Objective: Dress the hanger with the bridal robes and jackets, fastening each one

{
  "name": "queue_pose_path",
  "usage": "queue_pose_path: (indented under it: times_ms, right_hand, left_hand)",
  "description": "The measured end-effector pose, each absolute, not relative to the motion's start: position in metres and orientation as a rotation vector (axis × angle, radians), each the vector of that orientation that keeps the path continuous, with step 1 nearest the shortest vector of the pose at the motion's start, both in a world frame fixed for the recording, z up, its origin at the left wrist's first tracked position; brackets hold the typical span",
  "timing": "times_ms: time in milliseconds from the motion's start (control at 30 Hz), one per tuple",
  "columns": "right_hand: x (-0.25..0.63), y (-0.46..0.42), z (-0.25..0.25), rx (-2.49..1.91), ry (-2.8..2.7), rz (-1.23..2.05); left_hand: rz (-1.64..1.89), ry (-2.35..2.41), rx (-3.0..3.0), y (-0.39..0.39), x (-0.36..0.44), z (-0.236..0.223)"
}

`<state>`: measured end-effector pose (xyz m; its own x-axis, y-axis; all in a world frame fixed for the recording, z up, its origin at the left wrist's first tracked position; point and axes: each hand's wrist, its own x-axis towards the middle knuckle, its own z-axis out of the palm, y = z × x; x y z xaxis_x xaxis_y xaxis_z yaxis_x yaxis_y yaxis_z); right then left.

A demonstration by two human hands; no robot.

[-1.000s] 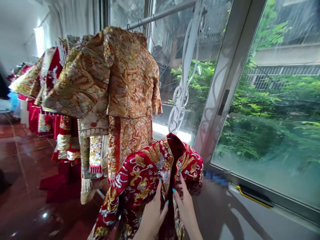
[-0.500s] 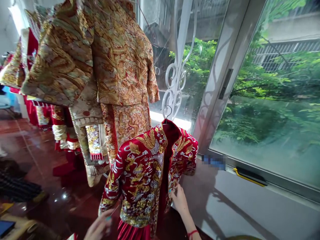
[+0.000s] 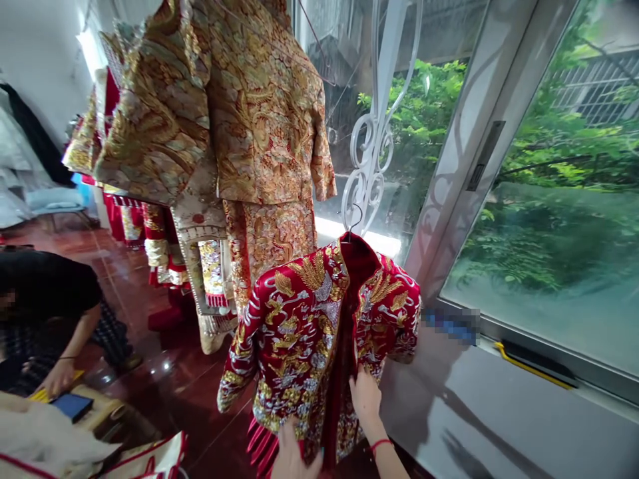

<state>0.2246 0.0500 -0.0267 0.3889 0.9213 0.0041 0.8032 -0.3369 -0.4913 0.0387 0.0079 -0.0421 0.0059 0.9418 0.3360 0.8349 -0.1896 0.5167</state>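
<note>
1. The gold garment (image 3: 269, 120) hung across the upper centre, shown farther right than in the previous frame.
2. The red jacket (image 3: 294, 332) was in the lower centre, its collar toward the top, its front open and its long axis near vertical, leaning slightly.
3. A person (image 3: 50, 293), bent over at lower left, had come into fuller view.
4. The right hand (image 3: 367, 399) had its grip closed on the jacket's front edge.
5. The left hand (image 3: 294, 456) had moved from near the cuff to the hem; its grip was unclear.
6. The hanger hook (image 3: 355, 218) rose above the collar.
</note>
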Motion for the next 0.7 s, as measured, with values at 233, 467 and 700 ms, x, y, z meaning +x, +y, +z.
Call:
queue_pose_path:
  times_ms: [233, 467, 700]
  right_hand:
    - [0.236, -0.006, -0.025, -1.961, -1.508, 0.442]
    - [0.211, -0.033, 0.027, -1.552, -1.571, 0.469]
    - [0.195, -0.031, 0.055, -1.534, -1.832, 0.685]
  left_hand:
    - [1.076, 2.096, 2.127, 0.062, 0.052, -0.012]
    - [1.344, 1.47, 2.227, 0.008, 0.064, -0.048]
    - [1.159, 1.584, 1.991, 0.002, 0.057, -0.074]
